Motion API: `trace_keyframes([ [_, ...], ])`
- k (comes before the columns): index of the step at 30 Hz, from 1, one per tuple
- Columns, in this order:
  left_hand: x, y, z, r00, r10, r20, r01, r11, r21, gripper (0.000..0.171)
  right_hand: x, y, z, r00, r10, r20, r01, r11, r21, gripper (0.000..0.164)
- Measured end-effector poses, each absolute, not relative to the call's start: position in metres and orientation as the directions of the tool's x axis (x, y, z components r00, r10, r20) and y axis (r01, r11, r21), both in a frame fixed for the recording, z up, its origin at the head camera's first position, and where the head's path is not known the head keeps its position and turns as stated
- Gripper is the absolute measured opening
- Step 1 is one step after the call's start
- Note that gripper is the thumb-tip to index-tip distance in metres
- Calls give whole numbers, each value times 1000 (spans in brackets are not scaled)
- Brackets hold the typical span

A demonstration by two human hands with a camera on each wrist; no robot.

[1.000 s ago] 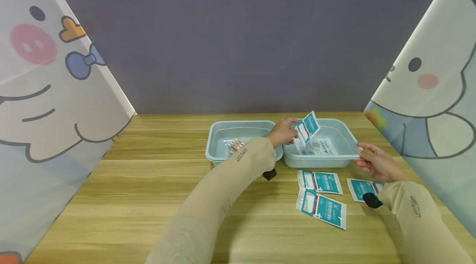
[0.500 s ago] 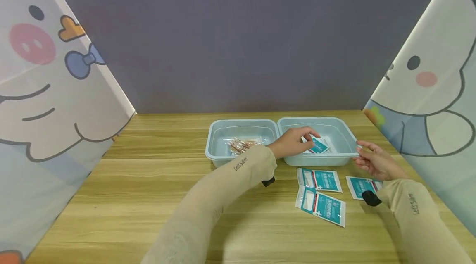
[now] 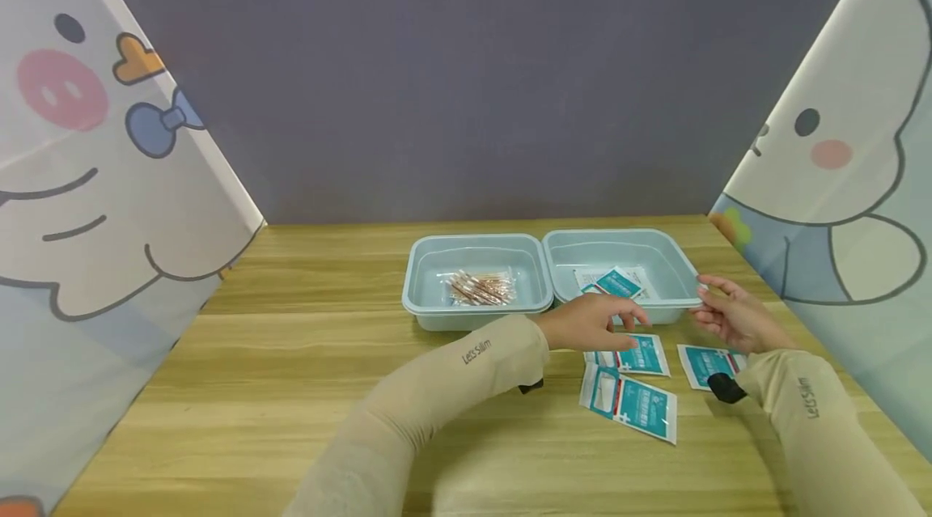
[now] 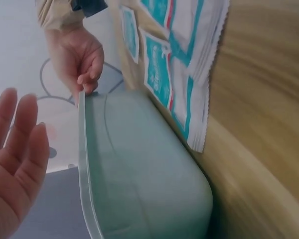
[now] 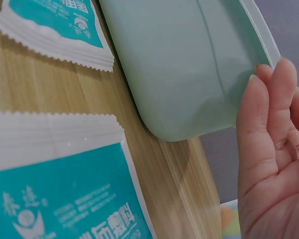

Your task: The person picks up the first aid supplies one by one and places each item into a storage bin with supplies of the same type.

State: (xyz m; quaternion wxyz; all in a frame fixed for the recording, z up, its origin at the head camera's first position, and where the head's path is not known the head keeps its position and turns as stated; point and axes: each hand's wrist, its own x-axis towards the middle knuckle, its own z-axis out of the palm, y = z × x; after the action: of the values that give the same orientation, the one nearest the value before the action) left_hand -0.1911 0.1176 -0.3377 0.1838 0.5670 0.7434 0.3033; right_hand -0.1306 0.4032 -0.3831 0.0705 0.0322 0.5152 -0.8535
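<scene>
My left hand point(image 3: 591, 323), fingers loosely spread and holding nothing, is in front of the right light-blue plastic tray point(image 3: 671, 313). It overlaps a teal-and-white dressing packet point(image 3: 650, 357) in the head view. Below that one lies a second dressing packet point(image 3: 648, 412), the two overlapping at their left ends. At the tray's front right corner, my right hand point(image 3: 744, 321) pinches the rim between thumb and fingers. A third packet point(image 3: 705, 367) lies beside the right wrist. Inside the tray, a teal packet point(image 3: 619, 283) rests on other packets, their white backs partly showing.
A matching tray point(image 3: 476, 240) stands directly to the left, holding bundled cotton swabs point(image 3: 482, 288) in clear wrapping. Both trays sit toward the back of the wooden table point(image 3: 313, 339). A grey panel point(image 3: 466, 80) rises behind, with cartoon-printed panels at both sides.
My left hand lowered a dressing packet into the right tray and let it go, then came back toward the packets on the table. The right hand stayed at the tray's corner.
</scene>
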Motion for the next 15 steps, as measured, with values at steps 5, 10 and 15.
trace_keyframes([
  [5, -186, 120, -338, -244, 969, 40, 769, 168, 617, 34, -131, 405, -384, -990, -94, -104, 137, -490, -861, 22],
  [10, -187, 116, -344, -216, 976, 18, 810, 169, 561, 34, -132, 403, -384, -989, -83, -123, 148, -481, -864, 22],
  [15, -189, 112, -356, -223, 975, -15, 816, 195, 545, 35, -133, 403, -387, -991, -82, -106, 133, -492, -860, 21],
])
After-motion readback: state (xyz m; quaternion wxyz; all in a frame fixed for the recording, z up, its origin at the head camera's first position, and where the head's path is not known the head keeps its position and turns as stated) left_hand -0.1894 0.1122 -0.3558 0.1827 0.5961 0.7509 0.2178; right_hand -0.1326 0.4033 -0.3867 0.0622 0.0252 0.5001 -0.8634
